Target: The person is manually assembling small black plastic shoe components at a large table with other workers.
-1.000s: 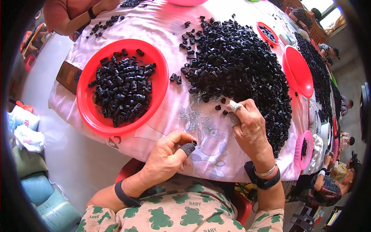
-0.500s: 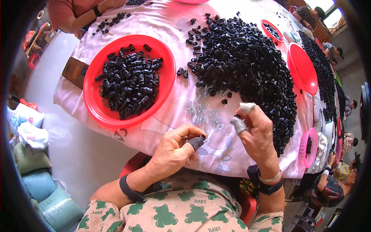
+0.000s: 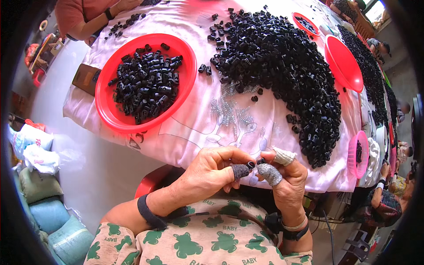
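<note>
My left hand (image 3: 207, 172) pinches a small black cord-lock barrel (image 3: 251, 165) between its thumb and fingers, with a dark cloth cover on the thumb. Close against it, my right hand (image 3: 287, 179) has a second small black cord-lock piece (image 3: 262, 161) between thumb and forefinger; both of those wear pale grey covers. The two pieces nearly meet above the table's near edge. Just beyond my hands lie several thin metal springs (image 3: 232, 106) on the cloth. Behind them spreads a big heap of loose black cord-lock pieces (image 3: 278, 57).
A red basin (image 3: 191, 88) of cord locks stands left, beside a brown box (image 3: 85, 79). Another red basin (image 3: 344, 64) leans at the heap's right; a pink basket (image 3: 353, 154) is nearer. A person's arm (image 3: 95, 24) rests at the far left. Sacks (image 3: 70, 238) lie on the floor.
My right hand has come down and left from the heap's edge, bringing a small black piece up to the one in my left hand. The left hand has shifted slightly right.
</note>
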The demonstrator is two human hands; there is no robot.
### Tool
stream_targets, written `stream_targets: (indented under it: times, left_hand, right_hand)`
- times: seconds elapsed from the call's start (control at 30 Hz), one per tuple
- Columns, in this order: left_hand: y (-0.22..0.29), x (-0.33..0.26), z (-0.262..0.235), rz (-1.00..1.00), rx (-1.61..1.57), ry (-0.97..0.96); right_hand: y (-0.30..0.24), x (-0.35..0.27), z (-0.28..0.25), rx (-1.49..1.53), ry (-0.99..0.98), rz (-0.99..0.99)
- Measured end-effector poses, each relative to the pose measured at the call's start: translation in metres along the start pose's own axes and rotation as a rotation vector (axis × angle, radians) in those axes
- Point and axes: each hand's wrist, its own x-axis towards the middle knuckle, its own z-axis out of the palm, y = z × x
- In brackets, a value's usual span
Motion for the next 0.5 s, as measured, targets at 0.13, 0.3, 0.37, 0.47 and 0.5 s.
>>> stream_targets:
  times: [0.13, 0.3, 0.37, 0.47, 0.5]
  left_hand:
    - [-0.004, 0.000, 0.000, 0.033, 0.012, -0.038]
    - [-0.003, 0.000, -0.001, 0.016, 0.051, -0.033]
    - [-0.002, 0.000, -0.002, 0.031, 0.040, -0.045]
    - [0.002, 0.001, -0.003, 0.028, 0.058, -0.024]
    - [0.003, 0.001, -0.003, 0.030, 0.030, 0.008]
  right_hand:
    - [0.001, -0.003, 0.001, -0.003, -0.014, -0.048]
    - [0.003, -0.001, 0.001, -0.077, -0.021, -0.136]
    - [0.000, -0.001, 0.002, -0.092, -0.012, -0.136]
    - [-0.005, 0.002, 0.001, -0.076, 0.176, -0.068]
    - [-0.007, 0.006, -0.005, -0.080, 0.179, -0.072]
